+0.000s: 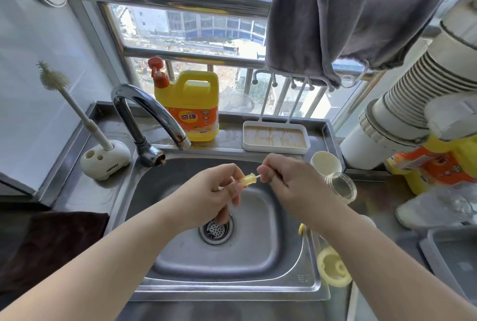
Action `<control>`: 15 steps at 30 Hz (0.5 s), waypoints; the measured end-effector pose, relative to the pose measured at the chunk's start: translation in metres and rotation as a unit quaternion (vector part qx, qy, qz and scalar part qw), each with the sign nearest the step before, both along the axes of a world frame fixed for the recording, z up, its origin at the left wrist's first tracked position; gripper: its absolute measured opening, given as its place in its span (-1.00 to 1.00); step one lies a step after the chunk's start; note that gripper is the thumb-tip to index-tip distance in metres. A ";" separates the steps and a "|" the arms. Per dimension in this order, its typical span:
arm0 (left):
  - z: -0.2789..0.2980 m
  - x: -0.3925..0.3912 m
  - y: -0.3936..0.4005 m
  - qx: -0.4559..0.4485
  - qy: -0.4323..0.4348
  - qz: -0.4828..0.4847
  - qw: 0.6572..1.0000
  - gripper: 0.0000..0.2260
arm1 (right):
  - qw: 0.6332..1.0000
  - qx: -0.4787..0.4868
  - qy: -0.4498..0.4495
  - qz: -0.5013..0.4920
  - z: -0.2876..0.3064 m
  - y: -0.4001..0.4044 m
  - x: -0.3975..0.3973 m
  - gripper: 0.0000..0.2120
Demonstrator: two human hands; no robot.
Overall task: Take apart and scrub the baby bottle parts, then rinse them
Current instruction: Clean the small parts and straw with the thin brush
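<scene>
- Hovering above the steel sink [180, 264], a small translucent yellow part [248, 180] is held between both hands, above the basin and forward of the drain strainer [215, 229].
- Its body is a short, stubby cylinder, and a thin white stem sticks out of its right end.
- Left hand [211, 199] comes in from the lower left; its fingers [236, 193] are curled, and thumb and fingertips pinch the yellow part's left end.
- Right hand [291, 181] reaches in from the lower right, knuckles up, its fingers [265, 172] bunched tight and pinching the white stem; whether this stem is a separate tool or part of the piece cannot be told.
- Both forearms are bare and cross the front rim of the sink.
- On the desk [379, 199] to the right of the basin stand a clear bottle body [342, 187] lying tilted with its mouth toward the camera, and a cream cup [325, 163] just behind it.
- A pale yellow ring-shaped part [333, 267] rests at the sink's right front rim, beside the right forearm.
- A long-handled bottle brush [74, 109] stands upright in a white holder [105, 160] left of the tap [147, 116].
- A yellow detergent jug [191, 103] sits on the ledge behind the tap, with a white tray [276, 138] to its right.
</scene>
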State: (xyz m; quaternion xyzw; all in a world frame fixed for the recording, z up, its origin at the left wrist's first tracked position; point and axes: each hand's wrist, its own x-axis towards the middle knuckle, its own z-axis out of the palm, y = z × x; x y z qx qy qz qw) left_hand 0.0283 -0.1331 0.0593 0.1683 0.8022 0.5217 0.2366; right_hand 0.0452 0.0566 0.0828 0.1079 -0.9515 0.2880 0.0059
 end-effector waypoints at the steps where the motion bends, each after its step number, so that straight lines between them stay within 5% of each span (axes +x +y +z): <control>1: 0.000 0.001 0.001 -0.007 0.020 -0.011 1.000 -0.88 | 1.000 0.014 -0.006 0.007 -0.001 0.001 0.001 -0.77; 5: -0.002 -0.001 0.001 -0.043 0.084 -0.010 0.995 -0.89 | 0.998 -0.037 -0.019 -0.045 0.002 0.011 -0.003 -0.77; 9: -0.005 0.001 0.002 -0.057 0.099 -0.012 0.993 -0.90 | 0.999 0.016 -0.023 -0.021 0.000 -0.002 0.003 -0.79; 15: -0.008 0.010 -0.013 0.057 -0.144 0.091 0.984 -0.68 | 0.991 0.016 -0.069 -0.112 0.004 0.049 0.007 -0.75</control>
